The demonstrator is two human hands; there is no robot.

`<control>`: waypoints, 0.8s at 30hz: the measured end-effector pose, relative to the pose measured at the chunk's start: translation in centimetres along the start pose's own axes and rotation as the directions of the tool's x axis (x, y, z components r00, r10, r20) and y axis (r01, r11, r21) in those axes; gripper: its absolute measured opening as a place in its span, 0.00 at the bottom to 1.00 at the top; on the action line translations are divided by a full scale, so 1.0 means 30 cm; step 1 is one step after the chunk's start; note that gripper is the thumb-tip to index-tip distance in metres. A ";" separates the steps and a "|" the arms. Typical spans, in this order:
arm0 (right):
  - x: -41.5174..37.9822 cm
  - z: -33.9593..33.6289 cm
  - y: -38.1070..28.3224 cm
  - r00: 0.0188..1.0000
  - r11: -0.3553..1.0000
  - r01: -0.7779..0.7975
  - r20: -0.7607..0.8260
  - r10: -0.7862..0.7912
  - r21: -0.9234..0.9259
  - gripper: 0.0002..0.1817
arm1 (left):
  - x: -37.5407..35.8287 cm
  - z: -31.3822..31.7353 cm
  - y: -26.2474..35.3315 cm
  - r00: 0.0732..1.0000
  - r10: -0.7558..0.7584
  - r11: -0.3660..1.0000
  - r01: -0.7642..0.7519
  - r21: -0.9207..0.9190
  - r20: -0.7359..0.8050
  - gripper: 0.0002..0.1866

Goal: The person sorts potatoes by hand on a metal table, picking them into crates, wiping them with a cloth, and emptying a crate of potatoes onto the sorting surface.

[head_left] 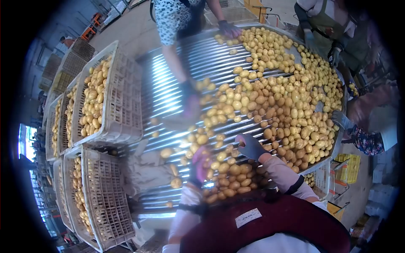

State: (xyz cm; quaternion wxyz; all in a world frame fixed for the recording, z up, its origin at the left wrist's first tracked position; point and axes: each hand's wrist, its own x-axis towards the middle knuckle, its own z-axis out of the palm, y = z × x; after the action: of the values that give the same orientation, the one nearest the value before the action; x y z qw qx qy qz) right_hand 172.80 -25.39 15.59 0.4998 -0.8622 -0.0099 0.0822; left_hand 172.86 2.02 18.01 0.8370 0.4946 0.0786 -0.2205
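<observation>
Many yellow-brown potatoes (291, 105) lie on a shiny metal table of parallel bars (162, 84). My left hand (200, 164), in a purple and dark glove, is smeared by motion among potatoes near the table's front; whether it holds one is hidden. To its right, my right hand (251, 146), in a grey glove with purple fingertips, reaches over the bars beside the large heap. Its fingers look loosely bent, with no potato visible in them. A cluster of potatoes (232, 179) lies between my hands and my dark red apron (270, 219).
Stacked pale plastic crates (122, 101) full of potatoes stand at the left. Grey-brown cloth or sacking (147, 170) lies at the table's left end. Across the table a co-worker's gloved hand (190, 99) is blurred; other co-workers' hands (344, 120) are at the right edge. A yellow crate (348, 168) sits lower right.
</observation>
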 end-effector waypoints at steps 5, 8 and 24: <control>-0.029 0.111 -0.122 0.991 0.915 0.110 -0.030 -0.131 -0.388 0.26 | -0.030 -0.146 -0.144 0.957 0.278 0.885 -0.288 0.366 0.083 0.21; 0.008 0.192 -0.065 0.961 0.864 0.208 -0.067 -0.267 -0.459 0.27 | -0.092 0.030 0.031 0.998 -0.006 0.880 0.031 -0.475 0.055 0.23; -0.300 0.011 -0.198 0.998 -0.397 0.015 -0.041 -0.057 0.918 0.17 | -0.208 0.490 -0.033 0.704 0.305 0.103 -0.694 0.713 0.641 0.39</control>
State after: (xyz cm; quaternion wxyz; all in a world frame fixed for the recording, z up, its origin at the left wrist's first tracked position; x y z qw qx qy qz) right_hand 164.27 -23.01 21.75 0.9969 -0.0545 0.0288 0.0479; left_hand 165.59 -9.26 26.74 0.4107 0.8277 -0.3823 0.0008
